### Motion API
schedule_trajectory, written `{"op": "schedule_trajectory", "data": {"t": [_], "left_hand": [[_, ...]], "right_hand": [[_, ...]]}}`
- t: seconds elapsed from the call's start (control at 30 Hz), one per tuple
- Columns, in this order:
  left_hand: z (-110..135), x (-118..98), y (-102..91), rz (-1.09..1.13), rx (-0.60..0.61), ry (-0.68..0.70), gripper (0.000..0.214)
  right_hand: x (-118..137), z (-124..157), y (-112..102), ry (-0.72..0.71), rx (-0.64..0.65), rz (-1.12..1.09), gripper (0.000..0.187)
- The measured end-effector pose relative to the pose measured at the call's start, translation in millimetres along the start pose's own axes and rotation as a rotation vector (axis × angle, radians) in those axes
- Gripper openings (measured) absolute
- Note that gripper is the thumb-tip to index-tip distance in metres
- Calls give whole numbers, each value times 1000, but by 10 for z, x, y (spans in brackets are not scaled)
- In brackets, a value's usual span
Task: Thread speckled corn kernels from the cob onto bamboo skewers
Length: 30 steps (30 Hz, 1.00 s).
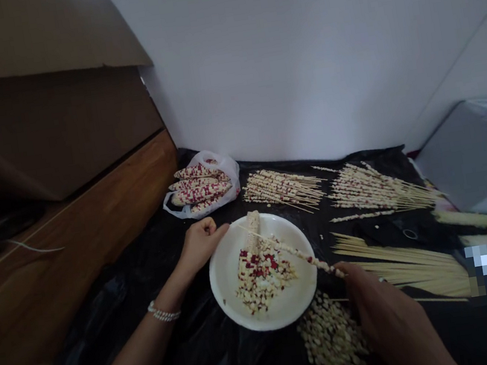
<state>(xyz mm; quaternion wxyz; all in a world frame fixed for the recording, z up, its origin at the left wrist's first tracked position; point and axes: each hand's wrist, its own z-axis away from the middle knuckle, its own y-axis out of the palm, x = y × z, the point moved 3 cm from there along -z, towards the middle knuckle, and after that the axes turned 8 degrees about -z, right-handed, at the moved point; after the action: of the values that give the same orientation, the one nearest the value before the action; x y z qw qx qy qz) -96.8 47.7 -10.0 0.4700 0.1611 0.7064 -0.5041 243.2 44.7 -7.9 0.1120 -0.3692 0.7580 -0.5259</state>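
Black plastic sheeting [197,360] over entire work surface. Nearest: loose pile of pale kernels [333,340] on sheeting, just beside right hand [382,314]. Fingers clamped on near end of skewer [297,253], part-threaded with kernels, slanting over white plate [221,277]. Plate contents: red-and-white kernels [262,277], one partly stripped cob [253,233]. Left hand [200,244] curled into fist, touching plate's far-left rim; contents of fist not discernible. Bare sticks [403,268] right of plate. Beyond: two spreads of loaded skewers [283,188], bagged cobs [201,186] near white wall [296,46].
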Motion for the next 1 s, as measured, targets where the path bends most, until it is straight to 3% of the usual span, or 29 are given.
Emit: {"op": "schedule_trajectory", "data": {"t": [0.1,0.23,0.3,0.43,0.63,0.77,0.87,1.0], "left_hand": [[50,-215,22,107,-13,-27,48],[160,-456,188,404,168,-84,56],[202,-530,275,417,239,-81,50],[244,-575,406,370,320,-56,48],[233,-537,453,412,295,-88,41],[272,-569,491,509,262,-121,41],[332,-617,581,567,278,-142,41],[435,-724,717,642,354,-187,40]], "right_hand": [[-54,-21,-46,3,-10,-40,33],[-151,-130,-94,-20,-14,-67,36],[-204,-213,-126,-56,-21,-77,36],[-339,-405,-166,-48,31,-78,37],[-452,-616,-165,-13,77,-60,31],[-273,-676,-217,-35,-20,-58,39],[25,-714,-225,-91,-95,-60,35],[432,-784,-119,-248,-85,-26,38]]}}
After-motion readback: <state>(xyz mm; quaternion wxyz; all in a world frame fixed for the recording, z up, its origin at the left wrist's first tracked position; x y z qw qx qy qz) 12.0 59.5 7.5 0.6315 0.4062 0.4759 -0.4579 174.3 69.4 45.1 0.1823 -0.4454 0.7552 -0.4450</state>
